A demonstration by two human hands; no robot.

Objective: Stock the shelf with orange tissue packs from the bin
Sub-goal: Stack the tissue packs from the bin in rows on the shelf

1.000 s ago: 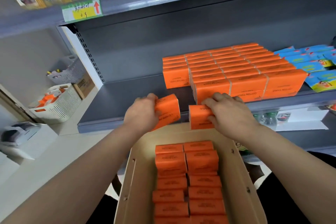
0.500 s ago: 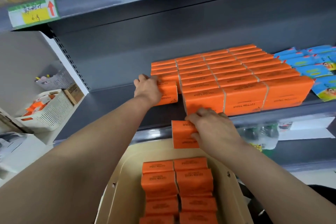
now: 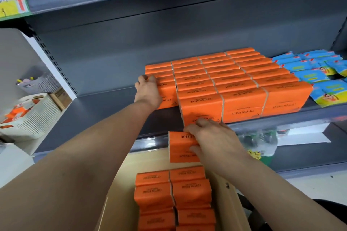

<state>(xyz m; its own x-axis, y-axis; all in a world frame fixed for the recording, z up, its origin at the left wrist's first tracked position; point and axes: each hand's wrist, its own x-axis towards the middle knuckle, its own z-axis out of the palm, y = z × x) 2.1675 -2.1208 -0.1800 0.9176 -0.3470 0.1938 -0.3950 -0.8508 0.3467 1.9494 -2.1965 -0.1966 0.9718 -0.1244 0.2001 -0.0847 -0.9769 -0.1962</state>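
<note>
**Two packs on the go**

Left hand (image 3: pixel 148 90) wraps its fingers round the end pack (image 3: pixel 167 95) on the shelf (image 3: pixel 112 107), snug against the orange stack (image 3: pixel 244 90); the grip looks firm, though it is partly hidden. Right hand (image 3: pixel 212 140) clasps a second pack (image 3: pixel 180 149) just above the bin (image 3: pixel 120 191), below the shelf edge.

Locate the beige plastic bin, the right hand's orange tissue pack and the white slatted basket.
beige bin (image 3: pixel 148 161): head view, bare inner wall.
orange tissue pack (image 3: pixel 178 148): head view, front face.
white slatted basket (image 3: pixel 37 120): head view, side wall.
</note>
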